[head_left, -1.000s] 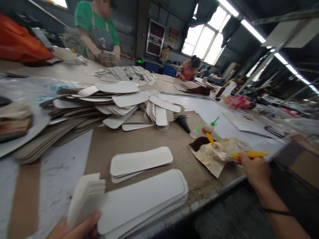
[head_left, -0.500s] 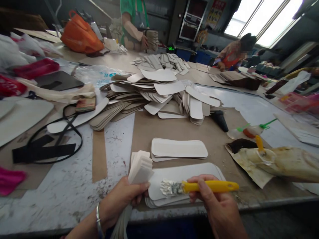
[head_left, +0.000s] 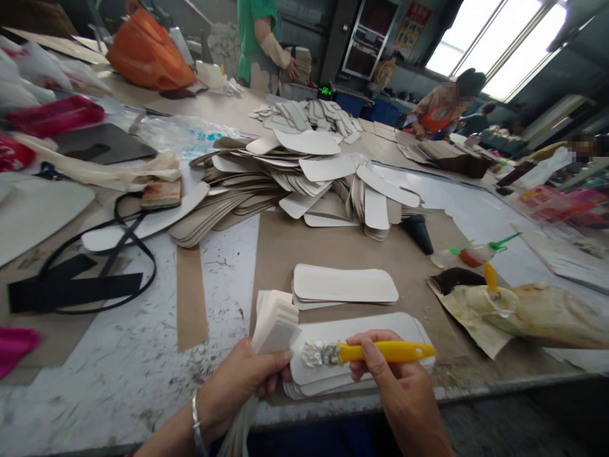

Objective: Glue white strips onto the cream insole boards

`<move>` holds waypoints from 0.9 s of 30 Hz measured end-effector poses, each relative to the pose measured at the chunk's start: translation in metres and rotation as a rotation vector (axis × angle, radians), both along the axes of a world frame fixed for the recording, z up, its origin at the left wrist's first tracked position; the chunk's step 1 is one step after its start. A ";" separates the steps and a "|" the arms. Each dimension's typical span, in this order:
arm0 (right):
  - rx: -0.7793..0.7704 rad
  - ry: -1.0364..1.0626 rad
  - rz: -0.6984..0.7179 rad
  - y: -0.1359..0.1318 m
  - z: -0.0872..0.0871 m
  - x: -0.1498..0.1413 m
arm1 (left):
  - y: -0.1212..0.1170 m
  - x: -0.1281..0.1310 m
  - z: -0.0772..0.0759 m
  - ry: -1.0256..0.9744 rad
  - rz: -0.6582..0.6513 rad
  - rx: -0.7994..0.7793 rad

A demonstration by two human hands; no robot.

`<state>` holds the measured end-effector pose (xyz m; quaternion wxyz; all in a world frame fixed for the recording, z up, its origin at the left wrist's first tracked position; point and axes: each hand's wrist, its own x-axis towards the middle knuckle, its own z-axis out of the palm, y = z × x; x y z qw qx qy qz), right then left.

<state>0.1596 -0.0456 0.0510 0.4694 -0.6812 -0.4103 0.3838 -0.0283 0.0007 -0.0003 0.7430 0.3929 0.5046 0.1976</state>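
Observation:
My right hand (head_left: 394, 381) grips a yellow-handled glue brush (head_left: 380, 351), its wet bristles resting on the left end of the top white insole piece in a stack (head_left: 361, 330) at the table's near edge. My left hand (head_left: 238, 381) is closed on a fanned bundle of white pieces (head_left: 275, 320), held upright just left of that stack. A second, smaller stack of white pieces (head_left: 343, 284) lies just behind. To the right, a glue-smeared paper with a pot and another yellow brush (head_left: 499, 298) sits on the brown board.
A big heap of white and grey insole pieces (head_left: 285, 178) fills the table's middle. Black straps (head_left: 76, 279) lie at left, glue bottles (head_left: 469, 254) and a black cone (head_left: 419, 231) at right. Other people work at the far side, one in green (head_left: 259, 38).
My right hand came from the glue pot at right over to the near stack with the loaded brush. The view swung left and steadied. My left hand keeps its bundle.

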 end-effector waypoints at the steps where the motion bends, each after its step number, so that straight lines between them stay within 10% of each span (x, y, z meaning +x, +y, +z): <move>1: 0.007 -0.012 -0.014 0.000 0.000 0.001 | 0.000 0.000 -0.001 0.001 0.000 0.001; 10: 0.031 -0.004 0.038 -0.001 -0.006 0.002 | 0.001 0.001 0.000 0.035 -0.026 0.012; 27: 0.099 -0.778 -0.133 -0.020 -0.007 0.100 | -0.006 0.005 -0.011 0.224 0.106 0.000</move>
